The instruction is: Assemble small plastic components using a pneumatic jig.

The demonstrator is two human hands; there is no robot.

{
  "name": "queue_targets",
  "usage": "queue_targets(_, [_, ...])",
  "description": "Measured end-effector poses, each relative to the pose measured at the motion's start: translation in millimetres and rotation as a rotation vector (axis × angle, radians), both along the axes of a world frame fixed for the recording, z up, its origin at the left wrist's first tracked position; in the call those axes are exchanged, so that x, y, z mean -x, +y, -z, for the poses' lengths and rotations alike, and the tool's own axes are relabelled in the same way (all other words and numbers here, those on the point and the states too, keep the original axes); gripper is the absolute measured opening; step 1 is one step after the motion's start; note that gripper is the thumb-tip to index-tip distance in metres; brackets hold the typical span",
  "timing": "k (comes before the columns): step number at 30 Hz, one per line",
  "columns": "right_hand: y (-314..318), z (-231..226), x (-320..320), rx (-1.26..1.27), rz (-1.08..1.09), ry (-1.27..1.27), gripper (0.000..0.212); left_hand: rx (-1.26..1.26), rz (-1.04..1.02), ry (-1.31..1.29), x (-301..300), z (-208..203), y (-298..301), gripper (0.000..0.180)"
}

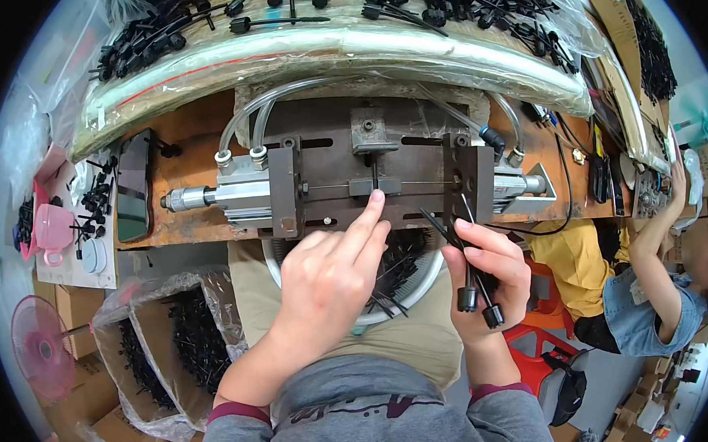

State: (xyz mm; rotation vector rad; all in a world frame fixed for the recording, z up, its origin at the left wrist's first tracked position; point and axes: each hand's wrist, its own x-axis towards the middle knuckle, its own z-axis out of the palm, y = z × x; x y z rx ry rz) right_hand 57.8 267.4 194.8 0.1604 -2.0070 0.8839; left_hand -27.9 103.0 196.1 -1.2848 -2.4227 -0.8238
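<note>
Fingertip of the left hand [333,275] presses a black pin [375,173] into the jig [367,167], other fingers curled. Right hand [487,274] grips two more pins [473,282]; its palm hides their middles. Bin [410,278] below is mostly covered.

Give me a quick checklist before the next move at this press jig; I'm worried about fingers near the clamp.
1. Left hand position: index fingertip rests on the small black pin at the jig's centre block. Not ok if the cylinders fire.
2. Pin seated upright in the block: looks upright; ok.
3. Right hand supply: its grip holds several black pins; ok.
4. Right hand clear of the right clamp block: close beside it, touching or not cannot tell.
5. Air hoses attached to the left cylinder: ok.
</note>
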Motion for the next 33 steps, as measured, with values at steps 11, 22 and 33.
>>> queue_targets(11, [-1.6,8.3,-8.3,-0.171,0.141,-0.019,0.028,-0.118,0.051,-0.170,2.2,-4.7,-0.3,0.034])
queue_targets(22, [0.2,7.6,-0.2,-0.319,0.058,0.004,0.031,-0.353,0.182,-0.285,-18.7,-17.8,-10.2,0.029])
queue_targets(33, [-5.0,6.2,-5.3,-0.027,0.145,-0.054,0.025,0.021,0.018,-0.014,-3.1,-1.3,-2.2,0.024])
